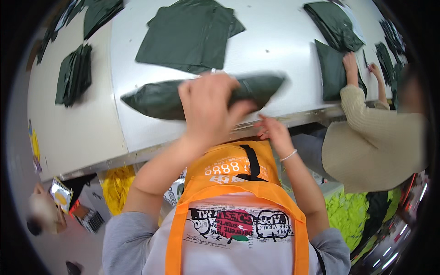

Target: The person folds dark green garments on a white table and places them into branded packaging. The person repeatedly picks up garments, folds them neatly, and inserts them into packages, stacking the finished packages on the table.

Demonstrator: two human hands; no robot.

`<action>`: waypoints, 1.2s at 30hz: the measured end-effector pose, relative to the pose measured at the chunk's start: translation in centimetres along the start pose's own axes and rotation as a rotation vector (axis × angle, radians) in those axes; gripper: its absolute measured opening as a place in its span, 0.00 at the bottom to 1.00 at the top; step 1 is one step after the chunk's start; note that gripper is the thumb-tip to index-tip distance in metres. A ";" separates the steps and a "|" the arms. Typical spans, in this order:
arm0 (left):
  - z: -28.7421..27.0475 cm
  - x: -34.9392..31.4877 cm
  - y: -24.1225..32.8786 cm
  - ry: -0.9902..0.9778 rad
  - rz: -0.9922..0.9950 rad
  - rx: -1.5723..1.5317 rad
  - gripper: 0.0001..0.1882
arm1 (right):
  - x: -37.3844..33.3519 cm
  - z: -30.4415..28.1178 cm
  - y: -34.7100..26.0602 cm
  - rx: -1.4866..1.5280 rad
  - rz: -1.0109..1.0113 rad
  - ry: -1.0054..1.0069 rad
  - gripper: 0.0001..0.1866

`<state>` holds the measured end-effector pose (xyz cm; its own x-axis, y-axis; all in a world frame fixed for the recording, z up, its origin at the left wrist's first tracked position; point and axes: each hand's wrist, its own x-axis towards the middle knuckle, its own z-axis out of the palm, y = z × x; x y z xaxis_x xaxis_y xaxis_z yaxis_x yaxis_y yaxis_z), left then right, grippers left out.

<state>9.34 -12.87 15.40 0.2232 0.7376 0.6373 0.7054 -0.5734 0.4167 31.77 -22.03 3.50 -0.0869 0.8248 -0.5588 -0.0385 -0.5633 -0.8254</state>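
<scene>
A folded dark green bundle (158,98) of smooth, slightly shiny sheet material is held just over the near side of the table. My left hand (208,107) is wrapped over its middle, and the bundle's right end is blurred by motion. Below that right end, by the table's front edge, my right hand (275,130) holds nothing that I can see; its fingers are apart and loosely bent. Directly beyond the bundle lies a flat stack of folded dark green pieces (183,39).
More dark green folded piles (73,75) rest on the white table (137,133). At right a co-worker's hand (351,66) touches a green pile (332,71). Yellow material (118,188) and bright green material (346,220) sit below the table edge.
</scene>
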 end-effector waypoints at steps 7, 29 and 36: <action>1.1 -9.8 -5.8 -0.245 -0.586 0.181 0.32 | 5.9 0.2 -2.5 -0.140 0.228 0.101 0.33; -14.8 -48.7 10.7 0.546 -1.915 0.899 0.42 | 1.1 31.1 5.8 -1.301 -0.272 -1.459 0.41; -14.6 -41.9 -5.8 0.721 -1.580 0.510 0.29 | 10.8 30.9 -1.7 -0.990 -0.494 -1.088 0.19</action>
<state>-13.94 -45.65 -4.24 -0.9963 0.0576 0.0642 0.0861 0.6955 0.7134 0.13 -13.71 1.33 -0.9372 0.2315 -0.2608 0.3319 0.3626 -0.8708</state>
